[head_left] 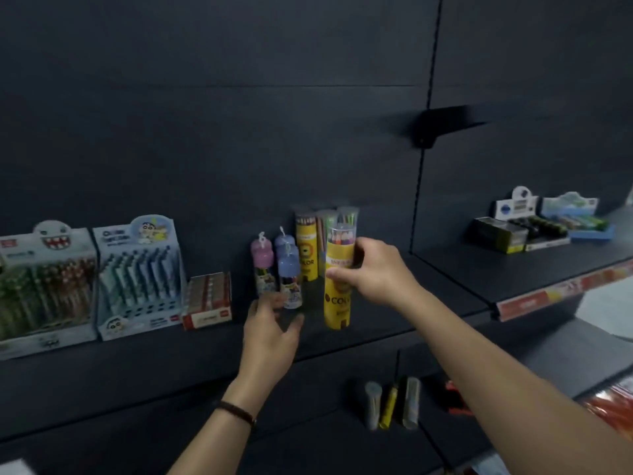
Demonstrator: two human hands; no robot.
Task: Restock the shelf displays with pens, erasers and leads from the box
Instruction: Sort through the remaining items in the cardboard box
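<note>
As the right hand (373,272) grips it, yellow tube (337,303) reads "COLOR".

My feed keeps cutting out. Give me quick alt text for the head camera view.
The right hand grips an upright yellow coloured-pencil tube at a dark shelf, in front of similar tubes. The open left hand reaches toward small pink- and blue-capped containers; pen display boxes stand further left.

The dark shelf (154,365) carries a green pen display (44,286) at its left end and a blue pen display (140,275) beside it. Next come a red box (207,301), small capped tubes (289,272) and tall pencil tubes (306,248) (mostly yellow) toward the back edge.
</note>
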